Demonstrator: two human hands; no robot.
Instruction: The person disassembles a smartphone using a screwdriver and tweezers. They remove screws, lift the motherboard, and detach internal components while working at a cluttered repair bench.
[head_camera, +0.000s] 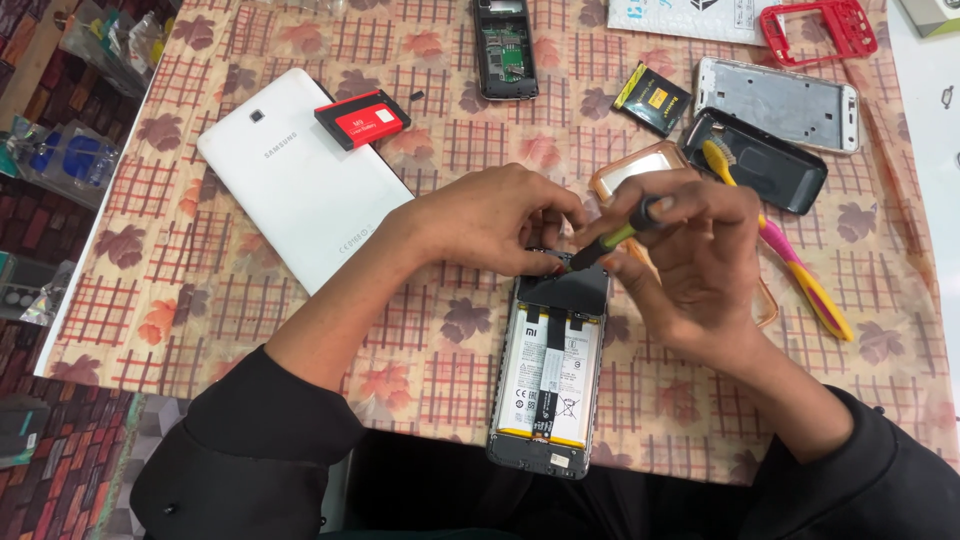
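Leaf-patterned tablecloth (200, 290) bears an opened phone (548, 385); left fingers (545, 225) steady it, right fingers (650, 215) grip a screwdriver (600, 245).

We see a white tablet (300, 175) lying face down, a red battery (362, 118) on its corner, a silver phone frame (778, 103), and a yellow-and-pink toothbrush (785, 250).

Sleeves: both arms are wearing black long sleeves, pushed up the forearms.
Hands: both are showing bare, ungloved.
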